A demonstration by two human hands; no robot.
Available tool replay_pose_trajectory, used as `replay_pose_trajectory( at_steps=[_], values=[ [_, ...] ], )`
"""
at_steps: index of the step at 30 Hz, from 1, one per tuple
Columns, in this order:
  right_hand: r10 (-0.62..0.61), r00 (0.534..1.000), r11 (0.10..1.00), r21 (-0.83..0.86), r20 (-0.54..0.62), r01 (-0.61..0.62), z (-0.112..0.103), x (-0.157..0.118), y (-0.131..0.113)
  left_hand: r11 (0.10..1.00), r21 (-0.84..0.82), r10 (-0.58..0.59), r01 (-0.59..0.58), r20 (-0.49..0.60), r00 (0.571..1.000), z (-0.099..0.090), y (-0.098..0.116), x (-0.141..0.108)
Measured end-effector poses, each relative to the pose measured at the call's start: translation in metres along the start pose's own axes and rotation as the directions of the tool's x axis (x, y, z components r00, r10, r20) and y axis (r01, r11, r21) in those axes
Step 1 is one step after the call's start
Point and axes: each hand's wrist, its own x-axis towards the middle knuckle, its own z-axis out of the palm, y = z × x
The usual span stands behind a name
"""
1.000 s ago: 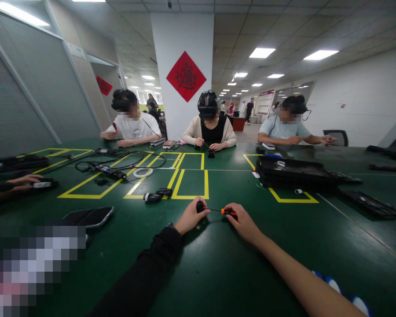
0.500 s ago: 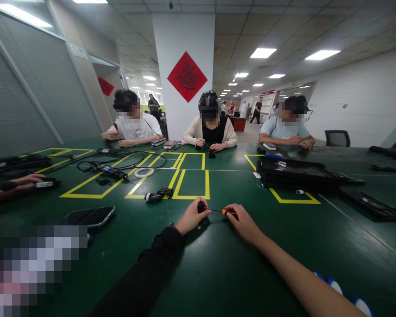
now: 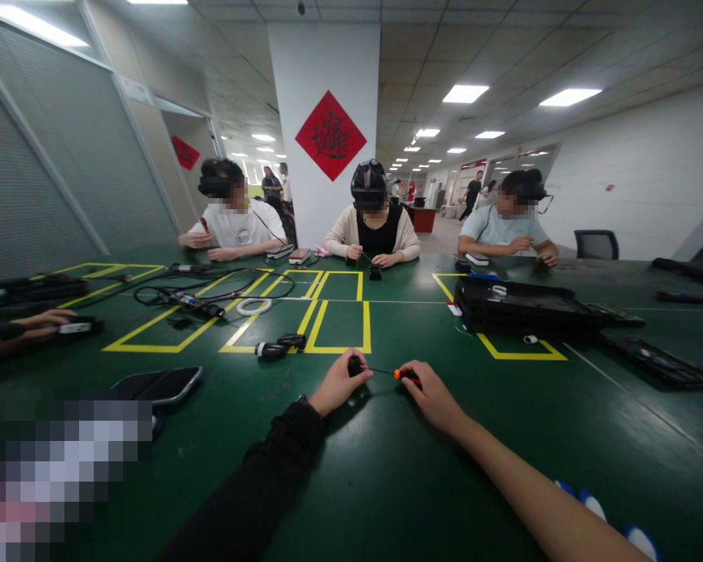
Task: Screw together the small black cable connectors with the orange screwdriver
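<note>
My right hand [image 3: 426,390] is closed around the orange-and-black handle of a screwdriver [image 3: 397,375]. Its thin shaft points left, toward my left hand [image 3: 340,384]. That hand grips a small black rounded part [image 3: 355,365] between thumb and fingers, and the screwdriver's tip reaches it. Whether the tip sits in a screw is too small to see. Both hands are just above the green table [image 3: 351,484]. Two black cylindrical pieces [image 3: 280,346] lie beyond my left hand.
Yellow tape rectangles [image 3: 368,328] mark the table. Black cables [image 3: 181,300] and a white ring [image 3: 254,306] lie left; a black tray [image 3: 512,304] stands right. A phone [image 3: 158,386] rests near my left arm. Three people sit opposite; another person's hand [image 3: 47,318] is at far left.
My hands keep nearly the same pose, with the screwdriver against the black part. The whole view has shifted very slightly. People in the background have moved.
</note>
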Motion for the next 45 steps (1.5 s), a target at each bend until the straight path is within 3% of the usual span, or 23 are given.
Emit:
replay_pose_trajectory(
  at_steps=[22, 28, 39, 45],
  values=[
    [-0.048, 0.999, 0.999, 0.003, -0.02, 0.048, 0.0002, 0.0007, -0.0006, 1.0, -0.007, -0.014, 0.014, 0.011, 1.0, 0.0014, -0.0018, -0.0004],
    [-0.003, 1.0, 1.0, 0.004, -0.012, 0.004, 0.0003, 0.0007, 0.0001, 1.0, -0.016, -0.009, 0.009, 0.016, 1.0, 0.0009, 0.0015, -0.001],
    [-0.034, 0.999, 0.999, 0.014, -0.011, 0.034, -0.0016, -0.0002, -0.0021, 1.0, -0.008, -0.026, 0.026, 0.015, 1.0, 0.0004, 0.0035, -0.0014],
    [0.022, 1.0, 1.0, 0.01, -0.002, -0.022, -0.0008, 0.0005, -0.0025, 1.0, 0.0, -0.028, 0.028, 0.013, 1.0, -0.0006, 0.0064, -0.0019]
  ],
)
